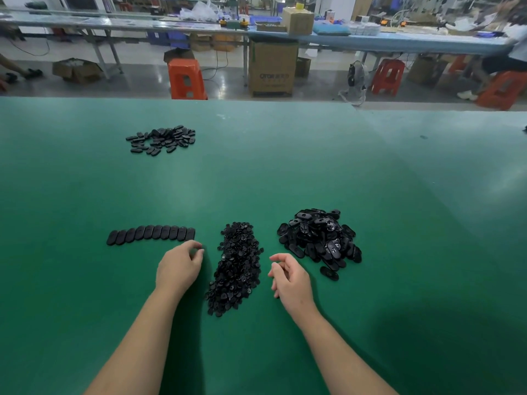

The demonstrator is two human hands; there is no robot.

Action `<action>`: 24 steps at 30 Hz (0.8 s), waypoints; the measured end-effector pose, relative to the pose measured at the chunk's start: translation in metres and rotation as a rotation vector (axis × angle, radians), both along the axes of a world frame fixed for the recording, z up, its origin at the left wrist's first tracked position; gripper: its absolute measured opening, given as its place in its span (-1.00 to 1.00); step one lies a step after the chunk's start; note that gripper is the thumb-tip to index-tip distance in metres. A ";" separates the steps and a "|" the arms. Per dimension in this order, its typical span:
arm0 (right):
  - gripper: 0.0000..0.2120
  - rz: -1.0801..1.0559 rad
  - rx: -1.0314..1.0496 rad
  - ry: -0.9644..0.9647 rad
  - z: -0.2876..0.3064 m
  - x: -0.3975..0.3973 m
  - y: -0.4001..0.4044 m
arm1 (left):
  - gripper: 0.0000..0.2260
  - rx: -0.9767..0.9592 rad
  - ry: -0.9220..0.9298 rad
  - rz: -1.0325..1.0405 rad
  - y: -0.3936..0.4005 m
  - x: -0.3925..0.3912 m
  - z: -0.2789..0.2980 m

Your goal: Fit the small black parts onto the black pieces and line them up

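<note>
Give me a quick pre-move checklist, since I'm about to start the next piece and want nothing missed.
1. Left hand free: cannot tell; its fingers curl at the row's right end, perhaps on a piece.
2. Right hand free: ok, loosely curled, holding nothing visible.
3. Small parts within reach: ok, the heap lies between both hands.
4. Pieces available: ok, pile right of the right hand.
5. Row lined up: ok, though it curves down at its left end.
</note>
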State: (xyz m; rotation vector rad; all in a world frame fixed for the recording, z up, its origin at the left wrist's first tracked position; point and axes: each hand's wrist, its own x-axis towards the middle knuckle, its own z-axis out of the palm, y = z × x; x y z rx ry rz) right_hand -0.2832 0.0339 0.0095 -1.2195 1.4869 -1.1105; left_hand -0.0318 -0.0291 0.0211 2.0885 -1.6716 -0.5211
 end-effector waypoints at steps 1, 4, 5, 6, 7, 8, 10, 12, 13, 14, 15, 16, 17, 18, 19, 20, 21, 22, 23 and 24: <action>-0.86 -0.001 0.001 0.002 0.000 0.000 0.000 | -0.87 0.025 0.063 -0.043 0.001 0.003 0.001; -0.86 -0.002 -0.001 0.004 0.000 0.000 0.000 | -0.91 0.172 0.212 -0.187 0.004 0.016 0.010; -0.86 -0.002 0.000 0.005 0.000 0.000 0.000 | -0.87 0.226 0.240 -0.226 0.005 0.019 0.013; -0.86 -0.001 0.000 0.006 0.000 0.000 0.000 | -0.81 0.268 0.253 -0.255 0.006 0.021 0.016; -0.86 -0.001 0.001 0.007 0.000 0.000 0.000 | -0.76 0.299 0.240 -0.279 0.007 0.022 0.019; -0.86 0.000 0.003 0.009 0.001 0.000 0.001 | -0.70 0.318 0.197 -0.302 0.007 0.021 0.020; -0.86 -0.003 0.008 0.009 0.001 0.001 0.001 | -0.62 0.329 0.046 -0.346 0.009 0.018 0.022; -0.86 -0.006 0.012 0.009 0.002 0.001 0.001 | -0.60 0.304 -0.057 -0.359 0.009 0.013 0.022; -0.85 -0.005 0.013 0.012 0.002 0.001 0.001 | -0.61 0.292 -0.073 -0.354 0.009 0.012 0.022; -0.85 -0.004 0.013 0.018 0.002 0.001 0.002 | -0.63 0.283 -0.073 -0.346 0.009 0.010 0.022; -0.85 -0.004 0.012 0.021 0.002 0.001 0.002 | -0.67 0.271 -0.063 -0.335 0.009 0.010 0.022; -0.85 -0.004 0.011 0.023 0.002 0.001 0.002 | -0.71 0.254 -0.049 -0.323 0.008 0.009 0.022; -0.85 -0.003 0.011 0.024 0.002 0.001 0.002 | -0.76 0.231 -0.035 -0.308 0.008 0.009 0.021; -0.85 -0.002 0.012 0.025 0.002 0.001 0.002 | -0.80 0.201 -0.027 -0.292 0.009 0.008 0.020; -0.85 -0.003 0.012 0.027 0.002 0.001 0.002 | -0.83 0.168 -0.027 -0.277 0.010 0.008 0.017; -0.85 -0.007 0.011 0.028 0.001 0.001 0.002 | -0.85 0.134 -0.034 -0.262 0.011 0.007 0.015; -0.85 -0.013 0.009 0.029 0.001 0.001 0.001 | -0.87 0.098 -0.040 -0.247 0.013 0.005 0.012; -0.85 -0.019 0.007 0.033 0.000 0.002 0.001 | -0.88 0.059 -0.043 -0.233 0.015 0.003 0.008; -0.85 -0.023 0.004 0.046 0.000 0.002 0.001 | -0.91 0.019 -0.045 -0.217 0.017 0.001 0.004; -0.85 -0.024 0.001 0.068 -0.001 0.003 0.001 | -0.93 -0.022 -0.047 -0.198 0.019 -0.002 0.000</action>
